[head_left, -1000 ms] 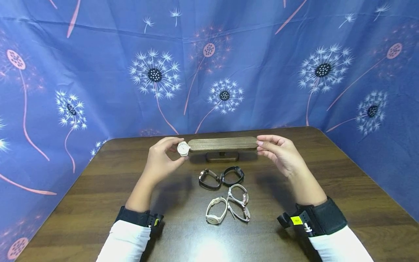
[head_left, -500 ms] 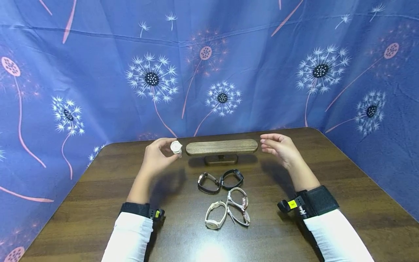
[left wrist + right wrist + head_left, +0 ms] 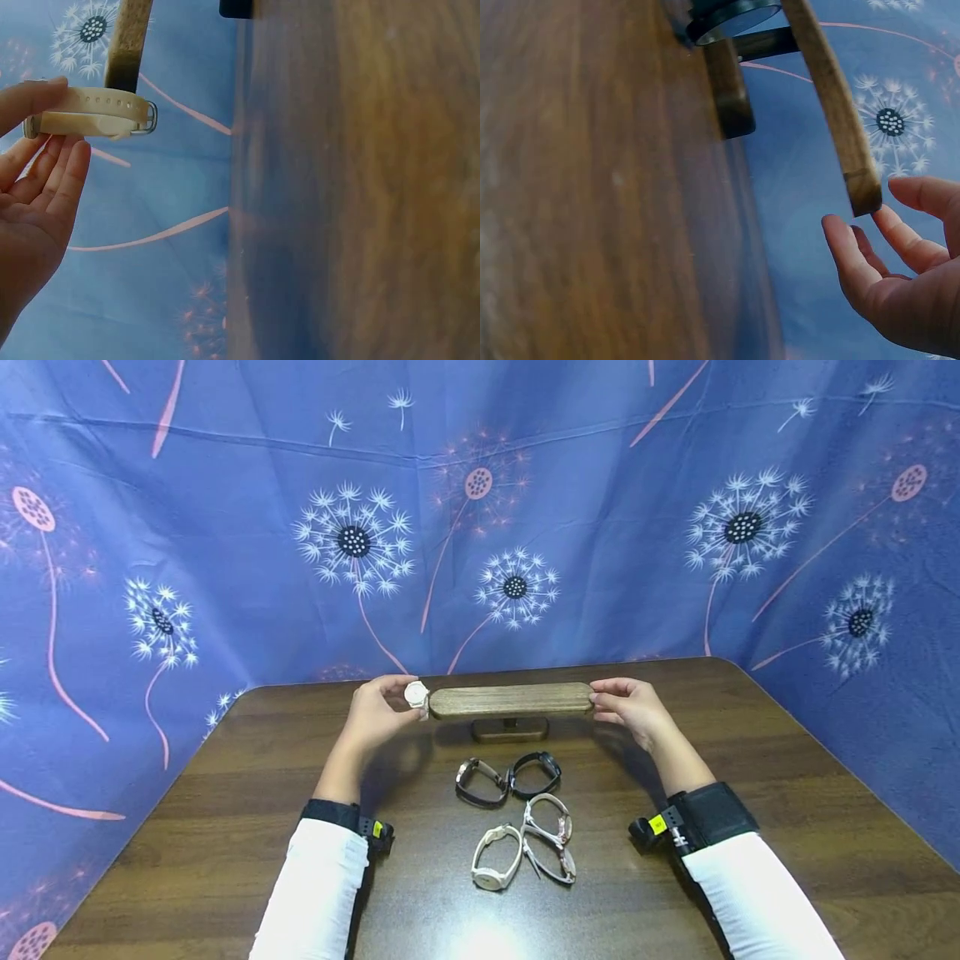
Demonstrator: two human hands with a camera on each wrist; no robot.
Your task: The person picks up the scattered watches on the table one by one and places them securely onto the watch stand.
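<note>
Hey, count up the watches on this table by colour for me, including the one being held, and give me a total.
White or cream watches: 2, one held in the left hand, one lying on the table
Dark watches: 2, side by side below the wooden stand
Pale pinkish watches: 2, overlapping
Total: 6 watches

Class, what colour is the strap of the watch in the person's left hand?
Cream: the strap of the watch in the left hand shows best in the left wrist view.
</note>
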